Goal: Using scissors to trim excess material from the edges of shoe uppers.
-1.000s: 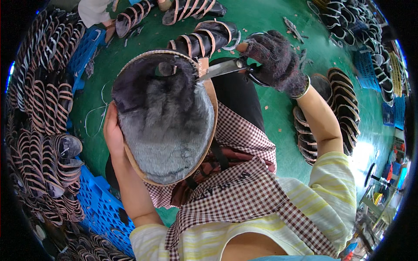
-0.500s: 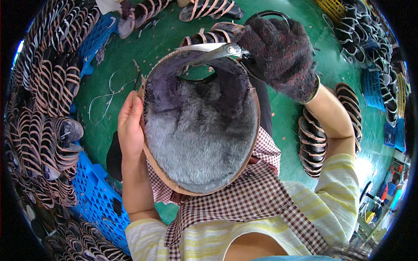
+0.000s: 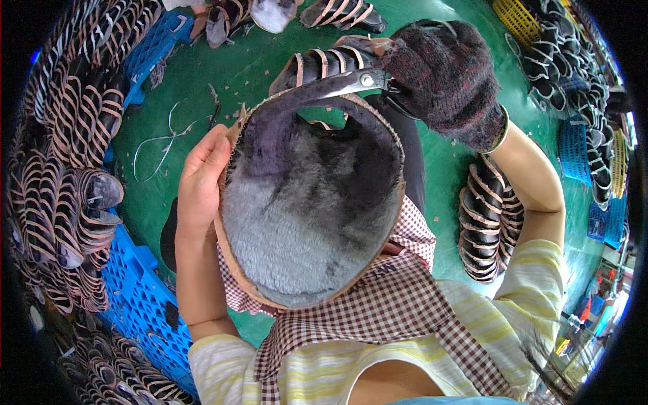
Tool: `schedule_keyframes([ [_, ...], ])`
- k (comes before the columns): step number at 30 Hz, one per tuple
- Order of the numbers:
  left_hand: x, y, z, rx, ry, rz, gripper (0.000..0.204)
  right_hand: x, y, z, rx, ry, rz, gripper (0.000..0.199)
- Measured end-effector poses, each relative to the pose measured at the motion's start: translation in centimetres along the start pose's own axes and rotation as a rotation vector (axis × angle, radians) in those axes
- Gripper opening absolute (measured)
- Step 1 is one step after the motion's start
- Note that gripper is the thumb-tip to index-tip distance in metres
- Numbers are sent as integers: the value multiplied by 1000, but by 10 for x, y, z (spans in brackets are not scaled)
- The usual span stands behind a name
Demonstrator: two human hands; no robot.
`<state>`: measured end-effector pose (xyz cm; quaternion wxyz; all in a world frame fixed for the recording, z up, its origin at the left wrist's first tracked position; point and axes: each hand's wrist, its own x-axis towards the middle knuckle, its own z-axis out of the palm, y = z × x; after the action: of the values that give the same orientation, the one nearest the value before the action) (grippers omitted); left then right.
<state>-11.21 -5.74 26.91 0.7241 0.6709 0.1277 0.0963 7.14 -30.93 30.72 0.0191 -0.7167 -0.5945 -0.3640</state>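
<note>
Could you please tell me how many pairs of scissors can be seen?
1: the scissors are in the gloved right hand, at the upper rim of the fur-lined piece. Others may be hidden among the stacks.

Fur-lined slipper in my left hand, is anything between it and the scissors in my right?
Nothing visible stands between them. The scissors, held in your gloved right hand, are at the far rim of the fur-lined slipper; your left hand grips its left edge, apart from the visible blade.
</note>
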Motion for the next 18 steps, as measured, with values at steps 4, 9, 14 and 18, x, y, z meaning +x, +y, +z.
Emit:
schedule_keyframes([
  [4,5,-1,-6,41,-66,-103,17,13,-7,-5,-72,144,-85,34],
  [9,13,10,-5,14,-52,-97,20,12,5,-3,-26,75,-169,52],
  [14,20,24,1,194,-327,-61,25,31,4,-9,-141,-7,-244,49],
  [18,30,26,0,172,-371,-61,25,49,3,-21,22,23,-270,32],
])
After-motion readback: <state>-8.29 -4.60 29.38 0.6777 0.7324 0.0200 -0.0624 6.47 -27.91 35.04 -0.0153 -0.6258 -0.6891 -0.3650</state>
